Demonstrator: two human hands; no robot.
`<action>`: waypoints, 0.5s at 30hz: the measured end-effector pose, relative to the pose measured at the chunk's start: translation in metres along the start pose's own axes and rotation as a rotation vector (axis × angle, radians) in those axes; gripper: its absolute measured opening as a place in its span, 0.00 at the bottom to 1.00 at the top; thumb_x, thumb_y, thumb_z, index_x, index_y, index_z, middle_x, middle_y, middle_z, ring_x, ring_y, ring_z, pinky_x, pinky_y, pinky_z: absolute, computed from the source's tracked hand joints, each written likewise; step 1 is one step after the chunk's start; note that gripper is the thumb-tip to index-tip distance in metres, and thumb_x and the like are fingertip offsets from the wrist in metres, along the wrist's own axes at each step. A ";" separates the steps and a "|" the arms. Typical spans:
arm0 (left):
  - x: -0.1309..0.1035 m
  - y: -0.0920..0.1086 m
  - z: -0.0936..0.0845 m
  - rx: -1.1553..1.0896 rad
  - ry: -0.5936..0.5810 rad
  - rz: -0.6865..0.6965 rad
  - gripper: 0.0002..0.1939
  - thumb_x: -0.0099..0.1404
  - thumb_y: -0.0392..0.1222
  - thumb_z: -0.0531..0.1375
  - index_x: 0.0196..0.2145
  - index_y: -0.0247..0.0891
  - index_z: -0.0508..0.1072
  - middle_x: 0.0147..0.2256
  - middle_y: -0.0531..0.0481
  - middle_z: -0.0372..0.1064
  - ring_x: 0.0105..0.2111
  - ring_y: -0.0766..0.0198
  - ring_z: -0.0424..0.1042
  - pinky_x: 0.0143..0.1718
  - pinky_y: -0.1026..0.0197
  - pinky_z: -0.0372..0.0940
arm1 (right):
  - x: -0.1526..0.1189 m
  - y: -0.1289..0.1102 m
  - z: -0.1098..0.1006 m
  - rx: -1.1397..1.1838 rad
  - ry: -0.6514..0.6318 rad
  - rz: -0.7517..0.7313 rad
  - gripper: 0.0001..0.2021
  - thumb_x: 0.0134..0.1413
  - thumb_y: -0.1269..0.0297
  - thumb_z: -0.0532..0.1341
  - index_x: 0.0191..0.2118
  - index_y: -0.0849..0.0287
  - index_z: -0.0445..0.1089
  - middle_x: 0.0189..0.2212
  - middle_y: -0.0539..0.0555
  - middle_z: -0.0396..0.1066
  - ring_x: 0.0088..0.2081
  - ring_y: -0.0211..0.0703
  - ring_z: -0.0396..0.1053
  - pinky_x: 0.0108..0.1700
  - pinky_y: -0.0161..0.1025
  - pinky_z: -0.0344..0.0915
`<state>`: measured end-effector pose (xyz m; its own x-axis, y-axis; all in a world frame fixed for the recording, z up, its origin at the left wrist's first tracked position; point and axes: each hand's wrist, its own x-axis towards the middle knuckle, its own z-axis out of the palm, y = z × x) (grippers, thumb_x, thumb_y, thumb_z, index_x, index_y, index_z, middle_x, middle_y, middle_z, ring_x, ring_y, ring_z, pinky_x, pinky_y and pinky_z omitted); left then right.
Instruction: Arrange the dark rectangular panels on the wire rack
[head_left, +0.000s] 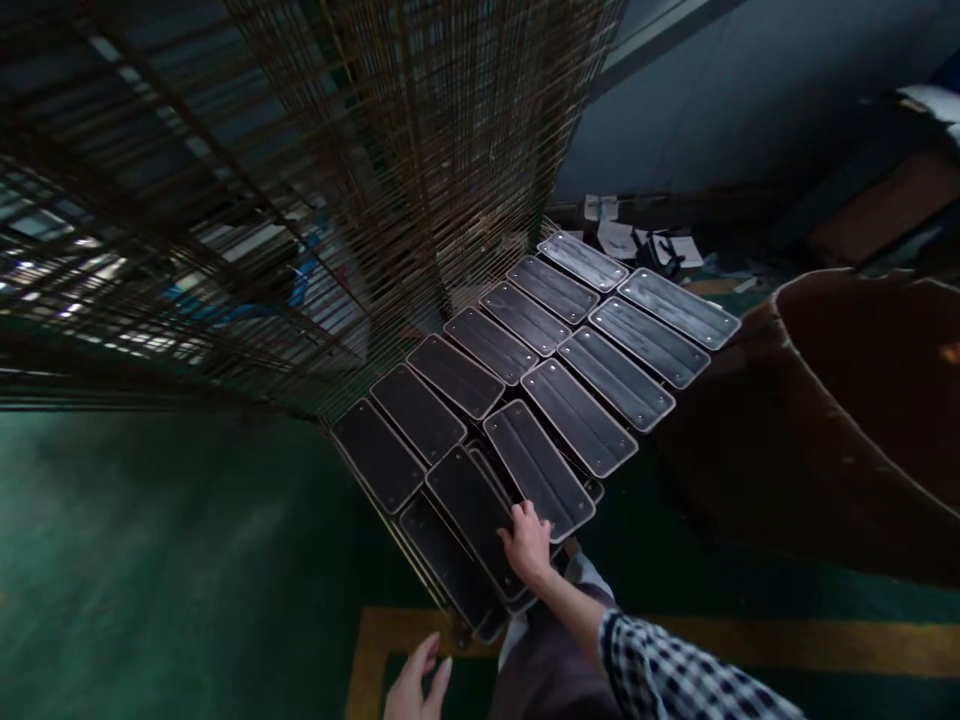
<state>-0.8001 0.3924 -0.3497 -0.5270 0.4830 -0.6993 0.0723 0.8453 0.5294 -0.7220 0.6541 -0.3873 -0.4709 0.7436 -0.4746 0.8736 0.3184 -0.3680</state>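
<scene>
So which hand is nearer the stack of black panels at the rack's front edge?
Right. The right hand rests on the stack of black panels; the left hand hangs below it, apart, over the floor.

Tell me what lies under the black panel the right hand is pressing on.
The right hand rests on a black panel lying over other dark panels, whose edges stick out below it. All sit on a wire rack shelf. How many panels are stacked beneath is hidden.
</scene>
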 end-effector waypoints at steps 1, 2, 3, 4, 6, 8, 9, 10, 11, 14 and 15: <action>-0.001 0.007 0.008 -0.025 -0.021 -0.010 0.32 0.63 0.55 0.51 0.55 0.26 0.66 0.53 0.36 0.68 0.49 0.57 0.72 0.53 0.59 0.65 | 0.000 0.000 -0.003 0.019 -0.018 -0.034 0.10 0.55 0.65 0.61 0.43 0.60 0.66 0.49 0.59 0.66 0.50 0.52 0.65 0.51 0.49 0.60; 0.000 0.013 0.016 -0.045 -0.047 -0.012 0.31 0.63 0.54 0.51 0.54 0.27 0.66 0.52 0.36 0.69 0.48 0.57 0.72 0.52 0.59 0.65 | 0.001 0.000 -0.006 0.040 -0.036 -0.062 0.09 0.55 0.65 0.61 0.42 0.60 0.66 0.48 0.58 0.67 0.49 0.51 0.66 0.50 0.48 0.61; 0.001 0.020 0.022 -0.063 -0.062 -0.009 0.29 0.63 0.53 0.51 0.53 0.28 0.67 0.52 0.37 0.69 0.48 0.58 0.72 0.51 0.60 0.66 | 0.001 0.000 -0.010 0.063 -0.051 -0.083 0.09 0.55 0.66 0.61 0.42 0.60 0.66 0.46 0.57 0.68 0.48 0.49 0.67 0.49 0.46 0.61; 0.004 0.027 0.028 -0.077 -0.066 -0.003 0.27 0.62 0.52 0.52 0.52 0.31 0.68 0.51 0.39 0.70 0.47 0.58 0.73 0.50 0.61 0.66 | 0.002 0.001 -0.015 0.086 -0.063 -0.099 0.09 0.55 0.66 0.61 0.42 0.59 0.66 0.44 0.56 0.69 0.47 0.48 0.68 0.48 0.43 0.62; 0.012 0.039 0.035 -0.093 -0.073 0.013 0.24 0.62 0.51 0.53 0.50 0.35 0.70 0.50 0.41 0.71 0.47 0.59 0.73 0.50 0.62 0.66 | 0.009 0.006 -0.029 0.128 -0.070 -0.107 0.11 0.55 0.65 0.62 0.43 0.58 0.65 0.42 0.53 0.71 0.44 0.44 0.69 0.46 0.38 0.63; 0.021 0.049 0.037 -0.098 -0.080 0.024 0.24 0.62 0.51 0.53 0.51 0.35 0.70 0.50 0.41 0.71 0.47 0.59 0.73 0.50 0.63 0.66 | 0.025 0.019 -0.048 0.156 -0.045 -0.067 0.17 0.55 0.64 0.62 0.50 0.56 0.62 0.43 0.53 0.71 0.46 0.43 0.70 0.46 0.37 0.63; 0.025 0.052 0.037 -0.097 -0.087 0.027 0.26 0.62 0.52 0.52 0.52 0.34 0.69 0.51 0.41 0.71 0.48 0.59 0.73 0.50 0.63 0.66 | 0.036 0.028 -0.059 0.161 -0.026 -0.023 0.21 0.56 0.63 0.61 0.54 0.56 0.59 0.45 0.54 0.71 0.47 0.44 0.69 0.47 0.38 0.64; 0.028 0.054 0.036 -0.096 -0.095 0.029 0.27 0.62 0.53 0.52 0.53 0.33 0.68 0.52 0.40 0.70 0.48 0.59 0.72 0.51 0.64 0.65 | 0.048 0.037 -0.069 0.160 -0.010 0.035 0.25 0.56 0.62 0.61 0.58 0.57 0.56 0.47 0.56 0.70 0.47 0.45 0.69 0.48 0.40 0.64; 0.031 0.056 0.035 -0.092 -0.105 0.029 0.29 0.62 0.54 0.51 0.54 0.32 0.67 0.52 0.39 0.69 0.49 0.60 0.72 0.51 0.64 0.65 | 0.060 0.047 -0.078 0.154 -0.001 0.103 0.27 0.56 0.61 0.61 0.60 0.59 0.54 0.47 0.58 0.70 0.47 0.47 0.69 0.48 0.42 0.65; 0.035 0.054 0.031 -0.072 -0.127 0.026 0.32 0.61 0.55 0.51 0.55 0.27 0.65 0.51 0.36 0.70 0.48 0.59 0.72 0.51 0.62 0.66 | 0.090 0.070 -0.094 0.126 -0.016 0.307 0.24 0.56 0.56 0.62 0.54 0.63 0.61 0.44 0.59 0.70 0.44 0.48 0.70 0.45 0.47 0.68; 0.035 0.053 0.031 -0.065 -0.124 0.024 0.32 0.61 0.55 0.51 0.54 0.26 0.66 0.51 0.35 0.70 0.48 0.58 0.73 0.50 0.62 0.66 | 0.094 0.074 -0.096 0.119 -0.022 0.357 0.22 0.56 0.55 0.62 0.52 0.63 0.63 0.43 0.58 0.70 0.43 0.47 0.70 0.44 0.47 0.68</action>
<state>-0.7881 0.4613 -0.3607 -0.4172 0.5308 -0.7377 0.0264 0.8185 0.5739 -0.6901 0.8043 -0.3827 -0.1428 0.7820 -0.6068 0.9635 -0.0304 -0.2659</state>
